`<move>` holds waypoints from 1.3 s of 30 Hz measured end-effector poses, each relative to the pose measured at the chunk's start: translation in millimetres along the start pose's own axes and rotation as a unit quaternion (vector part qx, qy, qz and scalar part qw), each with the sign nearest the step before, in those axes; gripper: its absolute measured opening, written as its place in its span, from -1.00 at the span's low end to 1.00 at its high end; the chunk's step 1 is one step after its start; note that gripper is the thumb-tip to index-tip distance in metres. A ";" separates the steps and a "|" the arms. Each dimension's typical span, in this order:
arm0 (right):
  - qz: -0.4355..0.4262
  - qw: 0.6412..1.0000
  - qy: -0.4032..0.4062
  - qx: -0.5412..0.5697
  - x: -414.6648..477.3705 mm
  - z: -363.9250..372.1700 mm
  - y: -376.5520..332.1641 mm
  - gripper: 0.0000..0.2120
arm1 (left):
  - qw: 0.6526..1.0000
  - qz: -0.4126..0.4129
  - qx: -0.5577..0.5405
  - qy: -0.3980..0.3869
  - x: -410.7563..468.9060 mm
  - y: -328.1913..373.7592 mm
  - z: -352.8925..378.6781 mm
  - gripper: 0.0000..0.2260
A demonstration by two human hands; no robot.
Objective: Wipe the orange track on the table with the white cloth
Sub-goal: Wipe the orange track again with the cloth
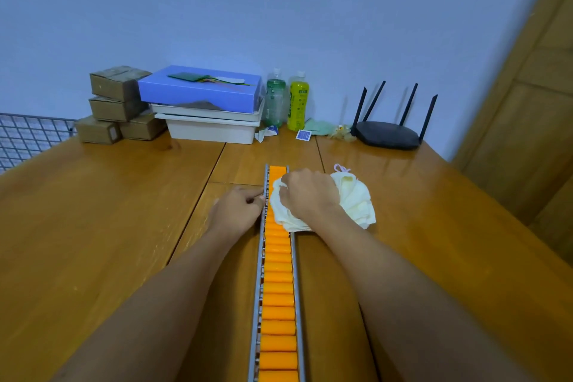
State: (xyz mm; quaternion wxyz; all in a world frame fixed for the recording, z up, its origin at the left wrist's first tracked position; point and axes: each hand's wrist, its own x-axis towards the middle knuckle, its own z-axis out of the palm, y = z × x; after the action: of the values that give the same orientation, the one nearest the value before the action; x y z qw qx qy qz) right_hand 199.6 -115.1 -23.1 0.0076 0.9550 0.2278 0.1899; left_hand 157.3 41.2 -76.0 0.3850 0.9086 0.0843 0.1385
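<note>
Fingers [286, 183] of right hand [308, 194] round white cloth [355, 200] atop orange track [278, 288]; router [387, 134] beyond.

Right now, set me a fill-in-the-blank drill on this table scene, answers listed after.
1. The right hand grips the white cloth on the ____ track.
2. The left hand rests against the track's ____ rail.
3. The black router has ____ antennas.
4. The drink bottle nearest the router is ____.
Answers: orange, left, four, yellow.
</note>
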 end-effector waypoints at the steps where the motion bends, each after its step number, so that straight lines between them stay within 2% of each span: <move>1: 0.001 1.000 -0.004 -0.002 -1.4 -2.0 2.7 -0.78 | 1.000 -0.001 0.000 0.002 -0.2 1.0 -0.1 -0.73; 8: 0.052 0.998 -0.034 0.007 -12.5 -17.4 15.2 -0.81 | 1.000 -0.003 0.004 -0.015 4.2 -6.0 2.7 -0.70; 12: 0.089 0.993 -0.022 0.075 -28.0 -29.0 19.4 -0.78 | 1.000 0.003 -0.008 -0.017 2.3 -0.7 0.8 -0.73; 18: 0.029 0.994 0.030 0.100 -58.0 -44.2 -16.3 -0.72 | 0.999 -0.001 -0.037 -0.014 -0.6 -1.3 -1.0 -0.74; 25: 0.019 0.994 0.016 0.105 -68.4 -27.0 -40.7 -0.71 | 0.999 0.009 -0.028 -0.026 0.2 -3.6 -3.4 -0.69; 29: -0.006 0.998 0.031 0.059 -71.5 -27.9 -40.6 -0.74 | 0.999 0.014 -0.025 -0.016 -0.4 -2.7 -3.0 -0.74; 39: 0.039 0.997 0.011 0.072 -90.0 -24.2 -4.5 -0.72 | 0.999 0.047 0.006 -0.015 -3.6 0.3 -2.9 -0.74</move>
State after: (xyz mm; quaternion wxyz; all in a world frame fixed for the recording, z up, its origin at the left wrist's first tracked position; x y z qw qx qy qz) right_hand 114.6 -152.2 -33.5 -0.0709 0.9591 0.2030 0.1841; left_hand 153.0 42.1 -74.5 0.3738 0.9158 0.0368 0.1424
